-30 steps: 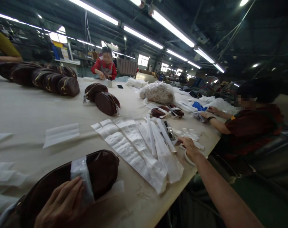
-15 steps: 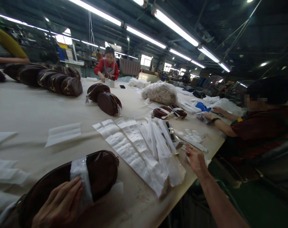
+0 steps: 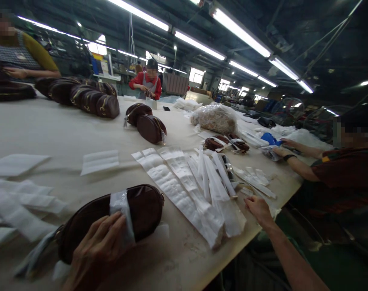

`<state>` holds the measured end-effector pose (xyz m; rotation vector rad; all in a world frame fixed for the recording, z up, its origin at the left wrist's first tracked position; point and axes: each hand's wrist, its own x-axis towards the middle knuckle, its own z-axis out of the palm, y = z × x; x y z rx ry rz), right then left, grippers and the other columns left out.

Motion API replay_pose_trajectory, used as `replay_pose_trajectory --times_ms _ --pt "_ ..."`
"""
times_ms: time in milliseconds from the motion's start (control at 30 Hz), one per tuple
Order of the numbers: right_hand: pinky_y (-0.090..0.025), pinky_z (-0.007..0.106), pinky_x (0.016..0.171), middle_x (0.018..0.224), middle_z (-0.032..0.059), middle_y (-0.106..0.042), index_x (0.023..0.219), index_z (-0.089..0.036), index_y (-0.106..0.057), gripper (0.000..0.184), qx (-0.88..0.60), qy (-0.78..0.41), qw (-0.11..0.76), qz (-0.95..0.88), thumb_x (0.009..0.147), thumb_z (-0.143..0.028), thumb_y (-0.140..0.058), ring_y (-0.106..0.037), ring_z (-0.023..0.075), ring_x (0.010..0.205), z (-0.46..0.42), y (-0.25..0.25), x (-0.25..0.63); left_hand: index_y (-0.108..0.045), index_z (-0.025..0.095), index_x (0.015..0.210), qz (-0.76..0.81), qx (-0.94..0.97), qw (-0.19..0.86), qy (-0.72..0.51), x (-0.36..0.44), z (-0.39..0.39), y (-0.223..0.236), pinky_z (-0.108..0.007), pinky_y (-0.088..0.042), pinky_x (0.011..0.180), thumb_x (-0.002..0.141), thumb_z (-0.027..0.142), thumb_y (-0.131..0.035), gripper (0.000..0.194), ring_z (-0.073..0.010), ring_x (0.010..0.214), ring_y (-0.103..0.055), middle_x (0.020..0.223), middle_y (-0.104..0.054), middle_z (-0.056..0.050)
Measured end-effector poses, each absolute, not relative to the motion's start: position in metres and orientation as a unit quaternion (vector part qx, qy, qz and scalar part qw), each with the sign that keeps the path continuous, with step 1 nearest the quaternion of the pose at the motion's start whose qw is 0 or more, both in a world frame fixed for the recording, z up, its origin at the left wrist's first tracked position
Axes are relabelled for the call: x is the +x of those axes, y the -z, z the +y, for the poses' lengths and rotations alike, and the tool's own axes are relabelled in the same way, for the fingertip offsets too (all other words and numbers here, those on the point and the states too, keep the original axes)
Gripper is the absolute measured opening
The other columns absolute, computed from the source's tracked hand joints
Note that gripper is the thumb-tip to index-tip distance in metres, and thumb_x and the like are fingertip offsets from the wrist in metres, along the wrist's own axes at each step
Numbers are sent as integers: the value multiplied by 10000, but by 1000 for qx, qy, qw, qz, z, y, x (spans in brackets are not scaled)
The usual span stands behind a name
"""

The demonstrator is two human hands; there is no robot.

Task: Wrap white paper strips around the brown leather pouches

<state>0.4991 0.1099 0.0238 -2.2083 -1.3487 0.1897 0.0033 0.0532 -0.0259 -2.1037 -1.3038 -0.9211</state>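
Observation:
A dark brown leather bag (image 3: 146, 208) lies on the table in front of me, with a white wrapping strip (image 3: 120, 202) round its middle. My left hand (image 3: 101, 238) holds the bag from the near side, fingers pressed over the strip. At the bag's left end hangs a wrapped tassel (image 3: 35, 254). My right hand (image 3: 259, 210) is by the table's right edge, thumb and fingers closed together; whatever is between them is too small to make out. Just left of it, long white strips (image 3: 196, 202) lie fanned out, partly over a metallic object (image 3: 230, 169).
More white sheets (image 3: 23, 202) lie at left. Several finished-looking brown bags (image 3: 108, 106) stand farther back, two more (image 3: 152, 128) nearer. A bulky plastic bag (image 3: 214, 118) sits mid-table. Co-workers sit or stand at the left, the far side and the right, where a person's hands handle blue material (image 3: 271, 139).
The view has swung left, so things appear farther right. My left hand stays on the strip and bag. My right hand keeps by the table edge, its fingers still drawn together.

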Motion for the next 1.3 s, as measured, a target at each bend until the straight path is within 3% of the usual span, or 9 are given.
replay_pose_trajectory --times_ms 133,233,333,433,533,767,1000,1133,1300 --pt "-429 294 564 620 28 -647 674 -229 -609 180 -737 -61 211 -639 742 -366 -515 -616 207 594 103 -49 457 -610 139 1068 -492 -770 213 346 13 46 14 -321 -506 829 844 105 -453 276 -222 955 -584 1036 -629 -111" --pt "-452 271 607 737 35 -673 790 -228 -621 240 -539 -92 171 -820 857 -397 -463 -627 184 643 110 -78 387 -614 125 1047 -505 -759 214 351 19 44 7 -316 -522 806 828 52 -420 302 -215 935 -575 977 -632 -111" --pt "-411 236 607 717 29 -623 803 -205 -596 253 -341 -101 115 -927 935 -306 -405 -576 144 648 121 -108 300 -608 108 1050 -512 -758 213 343 21 44 8 -325 -529 807 828 57 -426 291 -224 955 -570 989 -642 -110" --pt "-337 244 581 694 25 -586 766 -179 -582 221 -174 -47 55 -982 922 -197 -426 -514 132 620 139 -124 220 -606 99 1060 -523 -758 207 330 21 42 11 -341 -532 792 832 56 -424 295 -238 965 -567 1009 -649 -109" --pt "-283 252 564 687 18 -582 742 -169 -590 172 -106 -16 -39 -993 885 -163 -494 -486 121 598 163 -123 163 -605 82 1070 -530 -759 194 325 22 40 13 -360 -534 764 835 52 -417 303 -254 962 -560 1016 -652 -117" --pt "-291 240 604 733 28 -613 803 -172 -651 147 -64 -25 -142 -987 866 -147 -520 -531 125 661 203 -101 110 -615 65 1054 -533 -749 185 348 22 41 13 -352 -517 681 855 78 -392 299 -260 939 -563 1003 -655 -128" --pt "-330 186 565 629 -39 -573 846 -176 -683 110 -167 -212 -199 -942 737 -193 -689 -517 96 607 227 -88 90 -621 55 1037 -539 -742 165 362 22 42 11 -339 -518 664 882 90 -355 310 -254 914 -587 983 -667 -126" --pt "-332 184 511 619 -67 -537 953 -149 -622 397 -234 -290 -164 -913 611 -262 -791 -487 89 558 244 -76 89 -629 61 1025 -538 -738 180 365 21 44 12 -333 -522 641 865 88 -386 292 -257 895 -602 981 -676 -120" --pt "-380 199 534 593 -61 -538 785 -152 -625 218 -267 -324 -57 -906 668 -288 -748 -496 93 551 260 -51 103 -632 61 1005 -529 -734 200 376 21 45 13 -327 -537 669 873 99 -398 271 -239 858 -608 962 -678 -122"
